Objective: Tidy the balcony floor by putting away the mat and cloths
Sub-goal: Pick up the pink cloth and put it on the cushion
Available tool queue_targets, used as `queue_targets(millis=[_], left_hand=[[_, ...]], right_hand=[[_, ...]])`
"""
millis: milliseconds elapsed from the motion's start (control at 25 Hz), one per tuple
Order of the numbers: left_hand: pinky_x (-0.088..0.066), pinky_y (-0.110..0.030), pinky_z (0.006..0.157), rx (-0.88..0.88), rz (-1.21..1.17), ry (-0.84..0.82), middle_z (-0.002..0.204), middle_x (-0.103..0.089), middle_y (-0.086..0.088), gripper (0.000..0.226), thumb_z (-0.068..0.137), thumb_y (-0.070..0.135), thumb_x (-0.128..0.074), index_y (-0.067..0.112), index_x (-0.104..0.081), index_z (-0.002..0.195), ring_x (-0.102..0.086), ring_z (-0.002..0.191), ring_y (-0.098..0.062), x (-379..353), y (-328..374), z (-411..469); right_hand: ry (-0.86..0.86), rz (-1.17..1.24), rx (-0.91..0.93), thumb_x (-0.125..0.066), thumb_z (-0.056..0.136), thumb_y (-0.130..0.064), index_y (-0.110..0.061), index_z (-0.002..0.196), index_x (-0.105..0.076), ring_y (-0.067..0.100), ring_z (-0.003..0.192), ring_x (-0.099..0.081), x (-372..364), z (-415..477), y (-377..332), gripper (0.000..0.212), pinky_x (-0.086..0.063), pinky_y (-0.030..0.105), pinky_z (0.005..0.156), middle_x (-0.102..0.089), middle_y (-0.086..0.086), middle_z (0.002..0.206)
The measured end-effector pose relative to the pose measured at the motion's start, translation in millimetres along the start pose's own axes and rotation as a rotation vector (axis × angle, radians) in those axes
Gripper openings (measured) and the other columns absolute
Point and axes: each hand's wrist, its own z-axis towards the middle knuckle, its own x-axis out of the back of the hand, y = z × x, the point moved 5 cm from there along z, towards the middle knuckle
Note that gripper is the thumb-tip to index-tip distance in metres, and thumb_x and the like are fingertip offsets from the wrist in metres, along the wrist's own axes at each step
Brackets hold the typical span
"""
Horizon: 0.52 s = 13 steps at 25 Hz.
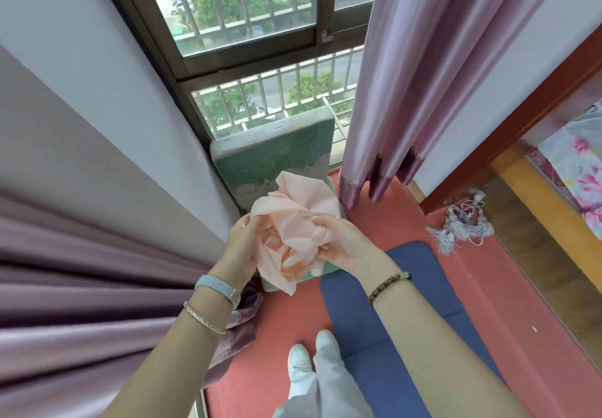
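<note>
Two grips are being closed on one crumpled peach cloth (293, 222), which is being held up in front of the person, above the floor and clear of it. The left grip (242, 238) is being curled into the folds at the cloth's left edge. The right grip (338, 243) is being pinched on bunched fabric at its right side. A loose corner is being left hanging between the wrists.

The balcony floor (488, 287) is being covered by a red surface. A blue mat (374, 303) is being left flat on it, running lengthwise under the right forearm, and white shoes (299, 362) are being placed at its left edge. A worn green cushion (270, 157) is being propped upright against the window (247, 10), beside the white wall (81, 75). A pale green pad (329, 269) is being largely hidden below the cloth, at the cushion's foot.

The narrow space is being framed by a mauve curtain (81, 287) bunched on the left and a pink curtain (423, 75) hanging on the right, its hem reaching the floor. Tasselled cords (462, 225) are being left in a heap on the red surface, near a wooden door frame (521, 118) and apart from the mat. Floral bedding (576, 173) is being shown beyond that frame. Railing bars and trees are being seen through the glass.
</note>
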Motion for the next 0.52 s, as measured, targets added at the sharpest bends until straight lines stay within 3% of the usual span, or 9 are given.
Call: queue_targets(millis=[160, 280, 400, 520], left_hand=[[-0.053, -0.050, 0.089, 0.024, 0.002, 0.048, 0.113, -0.069, -0.022, 0.040, 0.077, 0.023, -0.069, 0.004, -0.065, 0.112, -0.068, 0.101, -0.036, 8.3, -21.2, 51.3], [-0.054, -0.046, 0.085, 0.034, 0.004, 0.108, 0.105, -0.070, -0.019, 0.036, 0.078, 0.023, -0.067, 0.003, -0.065, 0.108, -0.068, 0.097, -0.035, 18.8, -52.6, 86.6], [-0.055, -0.044, 0.084, 0.048, 0.007, 0.160, 0.105, -0.070, -0.018, 0.027, 0.089, 0.018, -0.062, 0.003, -0.063, 0.112, -0.067, 0.096, -0.032, 27.8, -90.6, 121.2], [-0.055, -0.035, 0.075, 0.053, 0.013, 0.202, 0.103, -0.067, -0.017, 0.027, 0.090, 0.011, -0.059, 0.000, -0.060, 0.115, -0.065, 0.092, -0.028, 39.9, -133.2, 161.4]], right_hand=[[0.002, -0.020, -0.061, -0.060, 0.089, -0.012, -0.005, 0.111, -0.059, 0.021, 0.069, -0.053, 9.6, 53.3, 4.1, 0.023, -0.039, 0.028, 0.053, -0.055, 0.011, 0.081], [0.022, -0.028, -0.112, -0.056, 0.092, -0.010, -0.003, 0.111, -0.060, 0.022, 0.071, -0.058, 26.3, 95.8, 26.7, 0.021, -0.043, 0.029, 0.055, -0.059, 0.012, 0.084], [0.016, -0.010, -0.153, -0.053, 0.095, -0.010, 0.001, 0.116, -0.059, 0.020, 0.059, -0.060, 49.1, 133.8, 56.3, 0.025, -0.044, 0.025, 0.044, -0.060, 0.011, 0.075], [0.011, -0.026, -0.179, -0.053, 0.095, -0.011, 0.001, 0.122, -0.059, 0.017, 0.065, -0.060, 75.2, 179.9, 91.0, 0.030, -0.046, 0.026, 0.049, -0.061, 0.010, 0.082]])
